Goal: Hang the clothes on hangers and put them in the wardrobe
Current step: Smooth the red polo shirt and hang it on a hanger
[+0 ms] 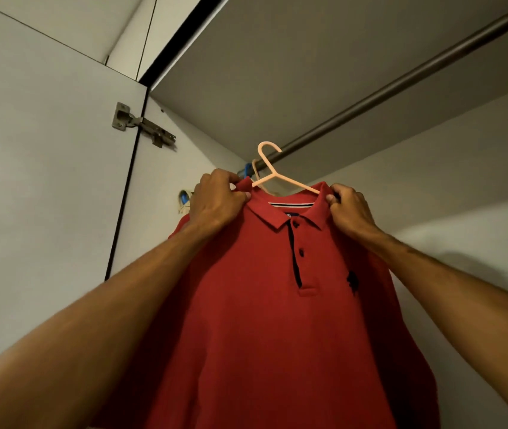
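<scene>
Seen from my head: the red shirt point(277, 305) is on its pale hanger point(290, 181), and the hook sits right at the rail point(401, 85), toward twelve o'clock (I cannot tell whether it is truly over it). I judge this piece nearly done, with only settling and letting go left; any other clothes are out of sight. My left hand point(218, 199) pinches the collar at the shirt's ten o'clock and my right hand point(350, 209) pinches it at two o'clock. The shirt hangs below both.

Red polo shirt point(277, 320) on pale pink hanger point(273, 173), hook over wardrobe rail point(401, 82)
</scene>
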